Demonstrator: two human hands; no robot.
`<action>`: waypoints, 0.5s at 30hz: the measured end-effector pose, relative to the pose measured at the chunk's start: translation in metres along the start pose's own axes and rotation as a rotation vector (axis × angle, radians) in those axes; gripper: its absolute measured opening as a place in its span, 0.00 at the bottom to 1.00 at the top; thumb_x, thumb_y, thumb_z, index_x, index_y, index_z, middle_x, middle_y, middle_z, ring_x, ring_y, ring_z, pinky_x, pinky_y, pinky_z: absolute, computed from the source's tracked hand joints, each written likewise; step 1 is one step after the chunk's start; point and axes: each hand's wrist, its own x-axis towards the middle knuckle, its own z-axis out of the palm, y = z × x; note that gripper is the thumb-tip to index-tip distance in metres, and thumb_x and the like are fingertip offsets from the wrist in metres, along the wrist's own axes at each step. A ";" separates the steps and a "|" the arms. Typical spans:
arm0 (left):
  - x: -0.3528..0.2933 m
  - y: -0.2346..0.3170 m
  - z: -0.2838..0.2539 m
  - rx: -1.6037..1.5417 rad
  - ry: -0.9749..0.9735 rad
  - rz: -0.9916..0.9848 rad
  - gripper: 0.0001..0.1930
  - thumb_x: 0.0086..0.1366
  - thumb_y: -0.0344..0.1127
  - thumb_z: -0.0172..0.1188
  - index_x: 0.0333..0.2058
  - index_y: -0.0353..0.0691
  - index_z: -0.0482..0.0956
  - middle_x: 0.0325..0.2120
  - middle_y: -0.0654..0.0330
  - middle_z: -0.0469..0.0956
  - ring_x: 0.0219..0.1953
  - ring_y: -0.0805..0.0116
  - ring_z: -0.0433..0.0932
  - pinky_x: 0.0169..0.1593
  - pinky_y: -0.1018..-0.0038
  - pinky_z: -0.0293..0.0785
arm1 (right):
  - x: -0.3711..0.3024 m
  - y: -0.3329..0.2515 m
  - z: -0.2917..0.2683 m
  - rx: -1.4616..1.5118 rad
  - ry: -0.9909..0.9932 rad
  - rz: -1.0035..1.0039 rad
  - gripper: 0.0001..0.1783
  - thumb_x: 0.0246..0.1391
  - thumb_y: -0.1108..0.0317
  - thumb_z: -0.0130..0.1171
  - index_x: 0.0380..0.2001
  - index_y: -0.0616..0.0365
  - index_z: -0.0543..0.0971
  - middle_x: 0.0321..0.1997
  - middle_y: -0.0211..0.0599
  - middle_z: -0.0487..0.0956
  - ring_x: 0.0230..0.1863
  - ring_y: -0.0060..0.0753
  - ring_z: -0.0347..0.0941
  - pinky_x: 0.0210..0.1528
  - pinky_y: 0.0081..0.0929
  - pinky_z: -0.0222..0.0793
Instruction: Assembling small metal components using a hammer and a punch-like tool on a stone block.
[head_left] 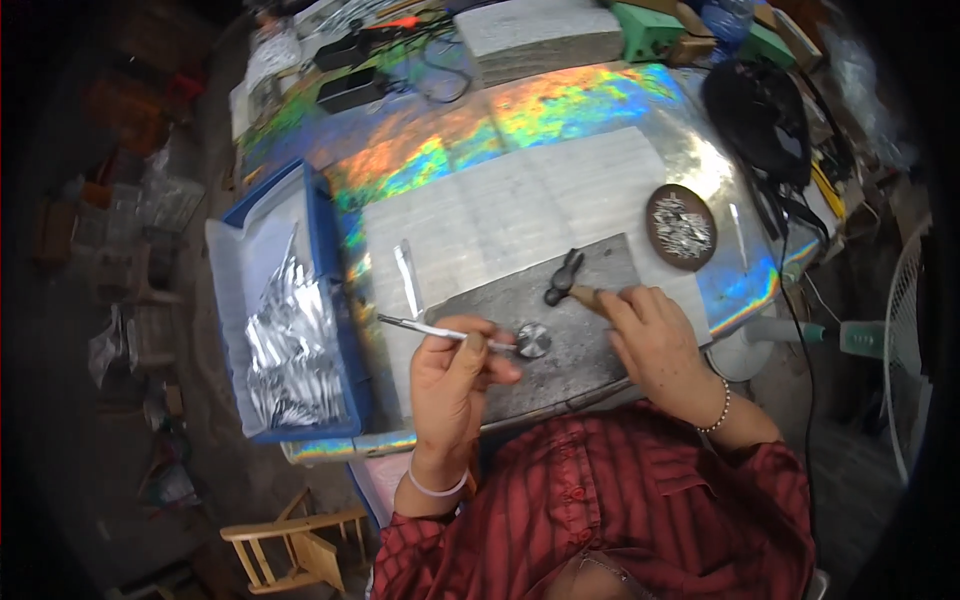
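Note:
A slim silver metal rod (428, 327) is pinched between the thumb and fingers of my left hand (455, 375). Its right end reaches to a small round metal block (533, 340); whether the two touch, I cannot tell. That block rests on a dark grey metal slab (490, 375). My right hand (655, 340) is closed around the wooden handle of a small hammer (563, 278), whose dark head is over the slab, beyond and right of the block. Another slim silver piece (407, 278) lies on the pale sheet, left of the slab.
At the left stands a blue bin (325, 260) lined with white, holding many shiny metal pieces. A brown round dish (656, 238) of small metal parts sits at the right. A black bag (757, 115), a grey block (540, 40) and cables (450, 75) occupy the far edge. A fan (905, 350) stands right.

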 end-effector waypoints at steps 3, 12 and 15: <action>-0.001 0.002 0.016 0.172 0.050 0.107 0.17 0.60 0.27 0.54 0.46 0.34 0.60 0.27 0.49 0.74 0.22 0.67 0.76 0.24 0.78 0.75 | 0.000 0.034 -0.008 0.106 0.169 0.034 0.18 0.42 0.74 0.57 0.41 0.60 0.70 0.35 0.45 0.70 0.36 0.48 0.68 0.35 0.39 0.65; -0.008 -0.002 0.021 0.426 -0.034 0.193 0.10 0.64 0.35 0.51 0.35 0.31 0.69 0.23 0.55 0.74 0.23 0.69 0.75 0.25 0.77 0.75 | -0.012 0.228 -0.009 -0.219 0.370 0.650 0.09 0.43 0.68 0.55 0.27 0.63 0.72 0.31 0.51 0.73 0.34 0.55 0.71 0.36 0.44 0.66; -0.009 -0.003 0.020 0.539 -0.045 0.219 0.09 0.62 0.31 0.52 0.36 0.30 0.71 0.22 0.58 0.74 0.22 0.71 0.75 0.24 0.80 0.71 | -0.008 0.234 -0.016 -0.144 0.285 0.630 0.08 0.43 0.69 0.53 0.23 0.64 0.72 0.28 0.50 0.75 0.32 0.54 0.72 0.34 0.43 0.66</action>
